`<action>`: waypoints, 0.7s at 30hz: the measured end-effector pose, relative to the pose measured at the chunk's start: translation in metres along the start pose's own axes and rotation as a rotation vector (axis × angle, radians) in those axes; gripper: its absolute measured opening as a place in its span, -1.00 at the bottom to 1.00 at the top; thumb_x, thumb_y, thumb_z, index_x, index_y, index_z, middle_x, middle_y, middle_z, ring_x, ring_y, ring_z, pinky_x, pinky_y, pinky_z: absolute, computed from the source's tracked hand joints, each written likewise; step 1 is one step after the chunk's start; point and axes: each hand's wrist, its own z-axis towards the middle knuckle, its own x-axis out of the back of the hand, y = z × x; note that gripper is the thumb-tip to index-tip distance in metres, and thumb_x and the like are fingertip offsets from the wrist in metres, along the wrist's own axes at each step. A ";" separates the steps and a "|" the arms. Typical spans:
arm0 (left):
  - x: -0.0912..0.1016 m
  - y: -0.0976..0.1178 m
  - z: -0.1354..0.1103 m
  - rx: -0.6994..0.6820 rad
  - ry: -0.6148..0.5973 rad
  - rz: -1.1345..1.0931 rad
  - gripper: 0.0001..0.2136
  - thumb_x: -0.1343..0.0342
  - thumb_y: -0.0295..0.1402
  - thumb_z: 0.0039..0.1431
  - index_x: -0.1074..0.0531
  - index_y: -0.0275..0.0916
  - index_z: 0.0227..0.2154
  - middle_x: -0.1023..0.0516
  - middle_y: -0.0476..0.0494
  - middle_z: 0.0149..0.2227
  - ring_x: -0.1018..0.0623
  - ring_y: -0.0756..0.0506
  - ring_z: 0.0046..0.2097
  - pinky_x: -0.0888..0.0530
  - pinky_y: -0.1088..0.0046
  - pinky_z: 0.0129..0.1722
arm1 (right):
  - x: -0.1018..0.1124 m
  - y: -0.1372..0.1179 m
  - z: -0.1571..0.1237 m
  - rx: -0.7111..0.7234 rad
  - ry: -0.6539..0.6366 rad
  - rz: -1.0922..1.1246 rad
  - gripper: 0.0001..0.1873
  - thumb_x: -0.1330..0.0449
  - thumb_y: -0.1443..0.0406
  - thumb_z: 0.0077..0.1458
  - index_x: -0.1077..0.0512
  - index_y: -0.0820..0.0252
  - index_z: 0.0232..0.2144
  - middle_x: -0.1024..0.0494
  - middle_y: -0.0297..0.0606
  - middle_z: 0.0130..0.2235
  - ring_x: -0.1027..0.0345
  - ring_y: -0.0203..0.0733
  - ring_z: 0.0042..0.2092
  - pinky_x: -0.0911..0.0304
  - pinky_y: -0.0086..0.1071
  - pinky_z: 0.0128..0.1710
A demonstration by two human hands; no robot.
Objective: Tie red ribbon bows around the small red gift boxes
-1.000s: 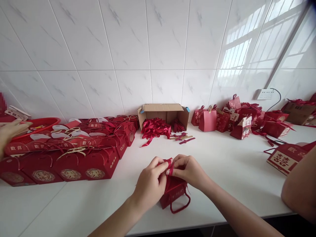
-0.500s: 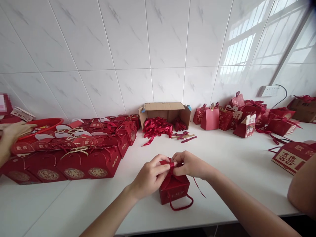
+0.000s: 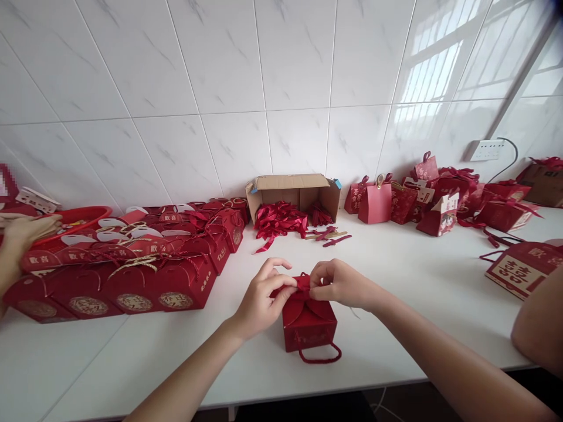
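A small red gift box [image 3: 310,329] with a cord handle hanging at its front stands upright on the white table before me. On its top lies a red ribbon [image 3: 303,283] gathered into a bow or knot; its exact form is partly hidden by fingers. My left hand [image 3: 263,302] pinches the ribbon's left side between thumb and forefinger, its other fingers raised. From the right, my right hand [image 3: 338,285] pinches the other side of the ribbon, fingers curled. A thin ribbon end trails behind the right wrist.
Rows of red gift boxes [image 3: 145,287] fill the left side, with a red basket [image 3: 94,218] and another person's hand [image 3: 26,231] behind them. A cardboard box [image 3: 292,181] of red ribbons stands by the wall. Assorted red boxes [image 3: 376,203] line the right; someone's arm [image 3: 541,316] is at the edge.
My hands have drawn slightly apart, each pinching a side of the ribbon, so more of the box top shows. The whole view has shifted a little.
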 end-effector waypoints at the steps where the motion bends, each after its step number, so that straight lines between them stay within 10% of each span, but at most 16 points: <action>1: 0.004 -0.002 -0.001 -0.001 -0.021 0.040 -0.82 0.04 -0.42 0.22 -0.46 -0.22 -0.38 -0.32 -0.21 -0.06 -0.43 0.01 -0.36 -0.42 0.41 -0.32 | 0.002 0.002 -0.002 0.001 0.012 -0.022 -0.91 -0.18 0.33 -0.17 -0.37 0.20 -0.63 -0.41 -0.33 -0.38 -0.13 -0.37 -0.49 -0.06 -0.44 -0.53; 7: 0.029 -0.007 -0.011 0.092 -0.126 0.195 -0.84 0.07 -0.37 0.22 -0.42 -0.19 -0.36 -0.32 -0.19 -0.01 -0.44 -0.02 -0.34 -0.39 0.38 -0.27 | 0.016 0.018 -0.017 -0.064 0.021 -0.082 -0.92 -0.15 0.34 -0.16 -0.34 0.18 -0.63 -0.41 -0.34 -0.38 -0.14 -0.36 -0.51 -0.08 -0.41 -0.53; 16: 0.031 0.009 0.000 0.312 -0.367 -0.422 -0.90 0.07 -0.31 0.18 -0.22 -0.19 -0.41 -0.24 -0.20 0.17 -0.29 -0.20 0.13 -0.34 0.21 0.00 | 0.011 0.013 -0.020 0.081 0.046 -0.160 -0.94 -0.15 0.34 -0.08 -0.37 0.16 -0.56 -0.45 -0.26 -0.19 -0.35 -0.18 -0.20 -0.24 -0.30 -0.19; 21: 0.038 0.004 0.009 0.091 -0.313 0.065 -0.96 0.03 -0.40 0.11 -0.26 -0.18 -0.44 -0.36 -0.16 0.07 -0.21 -0.24 0.17 -0.17 0.08 0.10 | 0.010 0.015 -0.024 0.058 0.042 -0.184 -0.92 -0.19 0.35 -0.12 -0.35 0.16 -0.59 -0.42 -0.21 -0.04 -0.36 -0.12 -0.13 -0.24 -0.23 -0.11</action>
